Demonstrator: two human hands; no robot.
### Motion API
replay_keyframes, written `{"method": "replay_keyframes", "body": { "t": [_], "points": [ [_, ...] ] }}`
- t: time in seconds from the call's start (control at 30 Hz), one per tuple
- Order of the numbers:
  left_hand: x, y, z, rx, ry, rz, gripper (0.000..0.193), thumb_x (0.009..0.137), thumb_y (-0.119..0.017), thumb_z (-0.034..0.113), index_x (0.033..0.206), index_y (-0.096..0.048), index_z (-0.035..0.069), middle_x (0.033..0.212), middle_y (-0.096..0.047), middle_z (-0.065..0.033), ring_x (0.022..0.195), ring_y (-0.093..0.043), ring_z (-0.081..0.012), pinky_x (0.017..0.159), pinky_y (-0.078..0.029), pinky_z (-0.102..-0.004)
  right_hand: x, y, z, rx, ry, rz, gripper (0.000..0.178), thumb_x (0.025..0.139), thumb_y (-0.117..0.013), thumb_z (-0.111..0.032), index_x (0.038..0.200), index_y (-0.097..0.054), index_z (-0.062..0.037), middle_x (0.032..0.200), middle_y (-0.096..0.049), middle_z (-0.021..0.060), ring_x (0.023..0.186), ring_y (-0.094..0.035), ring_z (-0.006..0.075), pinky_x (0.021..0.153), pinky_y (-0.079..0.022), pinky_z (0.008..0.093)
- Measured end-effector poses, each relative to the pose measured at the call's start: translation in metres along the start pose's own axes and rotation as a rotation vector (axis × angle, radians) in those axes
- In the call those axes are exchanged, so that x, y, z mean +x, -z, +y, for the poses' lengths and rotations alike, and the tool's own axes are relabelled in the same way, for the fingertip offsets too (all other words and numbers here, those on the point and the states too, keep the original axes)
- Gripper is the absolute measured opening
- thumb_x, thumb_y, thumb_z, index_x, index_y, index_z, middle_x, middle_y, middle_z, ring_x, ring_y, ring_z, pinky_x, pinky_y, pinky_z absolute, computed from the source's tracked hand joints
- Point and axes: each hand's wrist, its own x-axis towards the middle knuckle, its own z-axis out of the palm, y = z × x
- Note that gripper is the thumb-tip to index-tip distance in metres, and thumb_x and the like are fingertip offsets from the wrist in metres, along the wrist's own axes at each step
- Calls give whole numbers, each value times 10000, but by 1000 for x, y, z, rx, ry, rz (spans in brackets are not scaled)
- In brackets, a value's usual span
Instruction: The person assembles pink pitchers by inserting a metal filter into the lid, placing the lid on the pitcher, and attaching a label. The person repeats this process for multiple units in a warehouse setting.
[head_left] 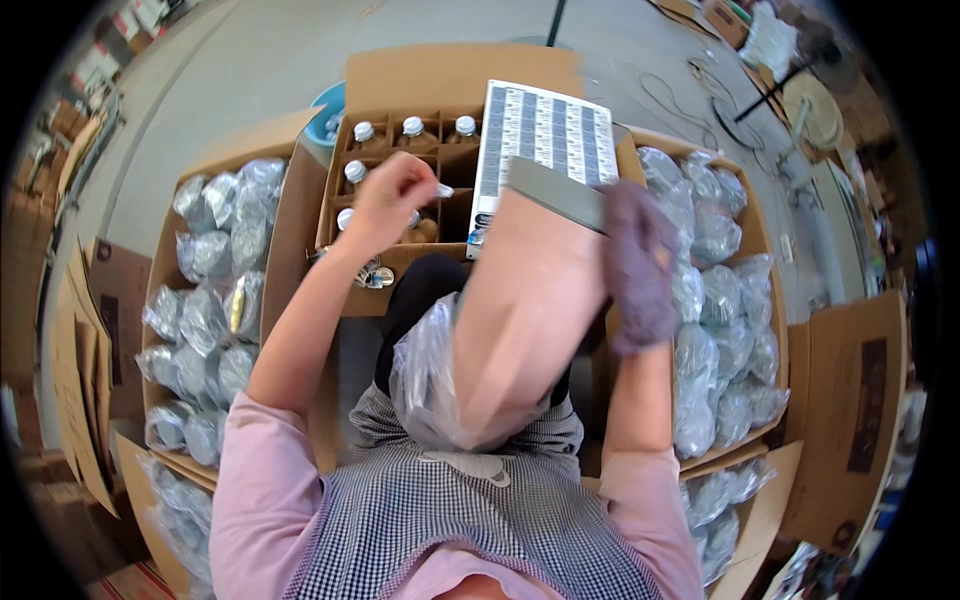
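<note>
My bare left hand (392, 198) hovers over a divided carton (325, 205) of bottles, fingers pinched together. A small white piece (443, 190) shows at its fingertips, too small to name. Across my lap leans a large, tapered, pinkish-tan object (530, 300) with a grey-green band at its upper end; motion blurs it. Its lower part rests against a clear plastic bag (425, 375). My right hand (640, 265), in a purple-grey cloth glove, is beside the object's banded end. The glove's fingers are smeared, so its grip cannot be made out. White-capped bottles (413, 130) stand in several carton compartments.
A printed white sheet (545, 130) covers the carton's right side. Open boxes of plastic-wrapped items flank me at left (210, 250) and right (715, 300). A blue tub (327, 115) stands behind the carton. Small metallic pieces (372, 275) lie at its near edge.
</note>
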Motion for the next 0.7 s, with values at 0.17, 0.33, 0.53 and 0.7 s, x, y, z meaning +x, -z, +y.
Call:
{"method": "replay_keyframes", "body": {
  "t": [0.17, 0.33, 0.53, 0.7],
  "points": [
    [15, -71, -104, -113, 347, -230, 132, 781, -767, 57, 794, -644, 11, 711, -650, -32, 643, -591, -94, 604, -487, -265, -21, 56, 19, -246, 109, 46, 394, 1038, -351, -244, 1114, -603, 49, 1060, -664, 199, 974, -649, 286, 875, -492, 355],
    [28, -109, -176, 207, 282, -243, 310, 667, -851, 109, 791, -576, 38, 778, -660, -116, 756, -648, -268, 679, -512, -370, -16, 56, 9, -300, 73, 115, 591, 1038, -292, -422, 988, -648, 47, 996, -664, 175, 981, -617, 287, 979, -424, 420],
    [21, -117, -186, 283, 463, -152, 498, 600, -903, 195, 877, -519, 42, 821, -648, -153, 822, -647, -332, 737, -508, -418, -2, 43, 13, -146, 54, 125, 622, 1033, -255, -418, 967, -646, 61, 946, -667, 188, 960, -618, 316, 1030, -399, 521],
    [26, -107, -178, -4, 416, 92, 313, 716, -844, 136, 885, -607, 22, 767, -668, -60, 683, -623, -137, 654, -522, -292, 10, 42, 19, -163, 150, -50, 656, 1050, -199, -424, 1084, -615, 81, 1083, -657, 228, 1079, -600, 349, 1029, -397, 485]
  ]
}}
